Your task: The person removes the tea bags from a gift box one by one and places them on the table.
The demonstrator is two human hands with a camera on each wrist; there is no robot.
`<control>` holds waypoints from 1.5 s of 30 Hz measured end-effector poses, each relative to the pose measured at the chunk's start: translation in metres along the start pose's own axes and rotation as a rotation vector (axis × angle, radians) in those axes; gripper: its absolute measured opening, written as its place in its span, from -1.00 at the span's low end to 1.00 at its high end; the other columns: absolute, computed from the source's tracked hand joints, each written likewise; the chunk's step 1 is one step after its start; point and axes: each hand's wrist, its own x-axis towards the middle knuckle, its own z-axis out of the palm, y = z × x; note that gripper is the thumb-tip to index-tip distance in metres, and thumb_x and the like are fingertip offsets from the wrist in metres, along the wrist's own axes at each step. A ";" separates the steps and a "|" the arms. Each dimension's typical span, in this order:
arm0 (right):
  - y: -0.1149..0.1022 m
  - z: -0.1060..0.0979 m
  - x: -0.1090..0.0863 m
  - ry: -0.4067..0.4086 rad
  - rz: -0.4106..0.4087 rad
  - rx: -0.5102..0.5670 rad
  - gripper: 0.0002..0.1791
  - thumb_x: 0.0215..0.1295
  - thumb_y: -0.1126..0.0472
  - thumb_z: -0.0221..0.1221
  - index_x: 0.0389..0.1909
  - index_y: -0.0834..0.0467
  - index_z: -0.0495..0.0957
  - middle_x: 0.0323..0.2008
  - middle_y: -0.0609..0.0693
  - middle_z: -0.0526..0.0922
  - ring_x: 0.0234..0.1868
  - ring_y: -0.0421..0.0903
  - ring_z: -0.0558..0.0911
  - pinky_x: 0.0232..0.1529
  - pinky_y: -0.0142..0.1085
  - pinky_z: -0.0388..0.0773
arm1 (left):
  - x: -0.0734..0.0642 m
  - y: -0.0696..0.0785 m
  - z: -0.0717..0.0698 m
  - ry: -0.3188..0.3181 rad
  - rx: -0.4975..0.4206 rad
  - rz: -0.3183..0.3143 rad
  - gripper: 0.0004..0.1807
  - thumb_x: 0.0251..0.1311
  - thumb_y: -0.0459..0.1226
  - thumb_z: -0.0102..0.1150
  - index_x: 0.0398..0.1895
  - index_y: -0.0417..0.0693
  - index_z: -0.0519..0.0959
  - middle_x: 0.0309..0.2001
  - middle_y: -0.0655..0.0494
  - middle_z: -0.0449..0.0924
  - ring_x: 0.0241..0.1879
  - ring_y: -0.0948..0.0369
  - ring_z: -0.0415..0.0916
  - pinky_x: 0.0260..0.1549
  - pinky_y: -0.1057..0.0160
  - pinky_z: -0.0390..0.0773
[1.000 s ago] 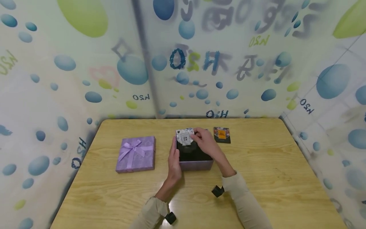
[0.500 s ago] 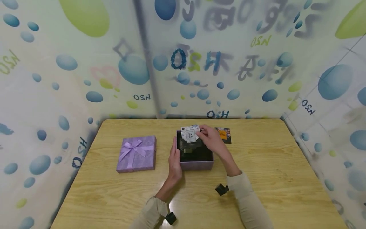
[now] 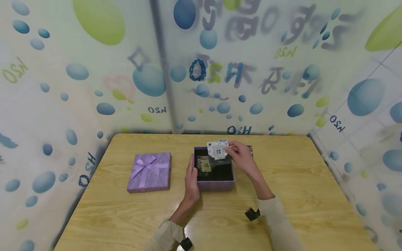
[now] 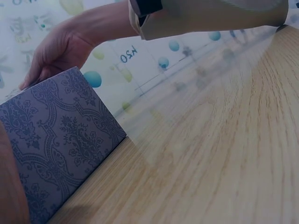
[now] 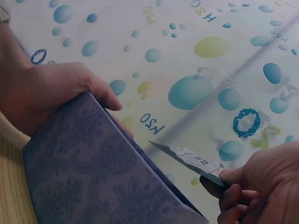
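A purple patterned gift box [image 3: 216,186] stands uncovered on the table, black inside. My left hand [image 3: 191,184] holds its left side, fingers along the outer wall and thumb at the rim. In the right wrist view, the bent thumb of the left hand [image 5: 70,88] shows by the box corner. My right hand [image 3: 243,157] pinches the right edge of a flat sachet [image 3: 218,152], which has a white floral top and dark lower part. It is tilted above the box's far part. Inside lies another dark sachet [image 3: 205,166] with a beige label.
The purple lid [image 3: 150,172] with a ribbon bow lies left of the box. Behind my right hand, a colourful sachet [image 3: 250,149] is mostly hidden. The wooden table [image 3: 282,181] meets a dotted wall [image 3: 201,104] at its far edge.
My right hand has moved right with the white-topped sachet, uncovering the beige-labelled one in the box and hiding most of the sachet on the table. My left hand stays at the box.
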 end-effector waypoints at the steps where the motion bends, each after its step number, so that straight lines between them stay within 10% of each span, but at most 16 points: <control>1: 0.001 -0.002 -0.001 0.012 0.002 0.011 -0.61 0.62 0.13 0.11 0.23 0.35 0.52 -0.60 -0.06 0.35 -0.59 -0.16 0.26 -0.50 -0.31 0.25 | 0.000 0.000 0.000 0.000 0.004 0.004 -0.39 0.67 -0.26 -0.45 0.68 -0.25 -0.04 0.66 -0.20 -0.04 0.65 -0.03 -0.15 0.48 0.45 -0.13; 13: 0.009 -0.027 -0.003 0.105 0.082 0.074 -0.66 0.62 0.16 0.11 0.16 0.35 0.57 -0.26 0.13 0.70 -0.49 -0.16 0.40 -0.50 -0.40 0.29 | -0.002 0.001 -0.001 0.015 0.003 0.028 -0.41 0.64 -0.39 -0.42 0.67 -0.26 -0.02 0.66 -0.13 -0.02 0.64 -0.07 -0.14 0.47 0.51 -0.10; 45: 0.027 -0.072 -0.003 0.166 0.163 0.011 -0.67 0.64 0.17 0.06 0.04 0.41 0.54 -0.44 -0.02 0.51 -0.50 -0.19 0.37 -0.50 -0.38 0.33 | -0.003 0.000 0.000 -0.002 0.005 0.018 -0.40 0.67 -0.29 -0.44 0.70 -0.18 -0.05 0.67 -0.14 -0.06 0.65 -0.06 -0.17 0.46 0.52 -0.12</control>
